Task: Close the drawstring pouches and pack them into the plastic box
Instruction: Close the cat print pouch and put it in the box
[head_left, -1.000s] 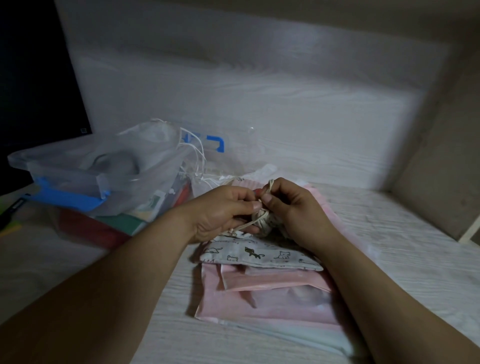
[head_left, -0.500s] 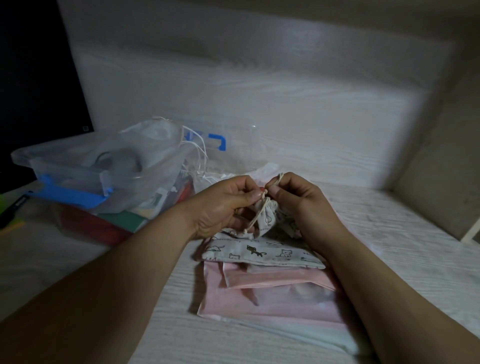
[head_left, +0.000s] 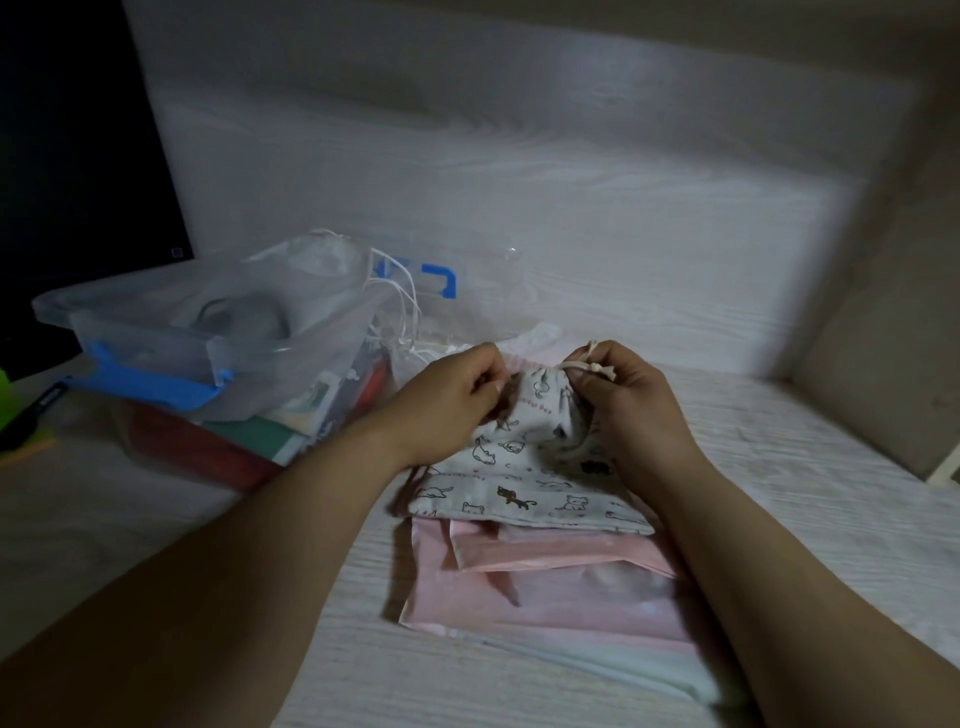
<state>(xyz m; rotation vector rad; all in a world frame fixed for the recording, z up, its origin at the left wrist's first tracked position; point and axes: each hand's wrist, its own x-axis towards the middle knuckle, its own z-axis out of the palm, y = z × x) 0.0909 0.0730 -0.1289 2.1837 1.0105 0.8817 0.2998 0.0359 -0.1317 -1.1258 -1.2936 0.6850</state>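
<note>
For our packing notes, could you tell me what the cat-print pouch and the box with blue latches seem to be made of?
The pale cat-print drawstring pouch looks like matte woven cotton or linen: it gathers into soft folds at its neck. The translucent box with blue latches looks like smooth moulded plastic: its contents show dimly through it.

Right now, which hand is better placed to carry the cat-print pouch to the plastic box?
Probably the left hand. The plastic box lies on its side, and it grips the cat-print pouch at the mouth. The right hand pinches the cord and would have to cross over.
</note>
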